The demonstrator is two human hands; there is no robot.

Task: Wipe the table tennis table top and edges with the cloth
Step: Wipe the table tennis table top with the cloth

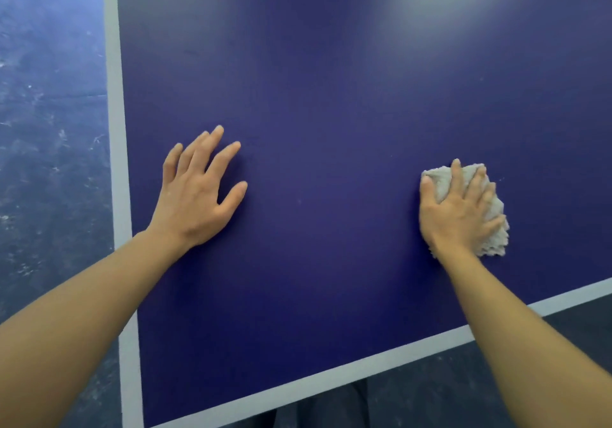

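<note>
both forearms (82, 311) reach in from the lower corners over the near end of the table top (331, 96), a dark blue-purple sheet with a white border (117, 129) up its left side and across the near end. the left hand (195, 195) lies flat on the bare surface near the left border, fingers spread and straight, holding nothing; it looks like a brace. well apart from it, the right hand (460, 212) presses down on the cloth (495, 239), fingers fanned over the top and the thumb along the cloth's left edge. the cloth is a pale, fluffy wad bunched into a pad under the palm, its pile showing beyond the fingers, on the right part of the surface.

the cloth looks soft, light and limp, so it will probably fold or roll if pushed from one edge only; a flat palm over its middle, as now, seems the surest hold for strokes. for the edges, i judge it would need wrapping over the rim and pinching from above and below. the top looks smooth and hard, so the pad should slide easily. a scuffed dark floor (49, 129) shows to the left.
</note>
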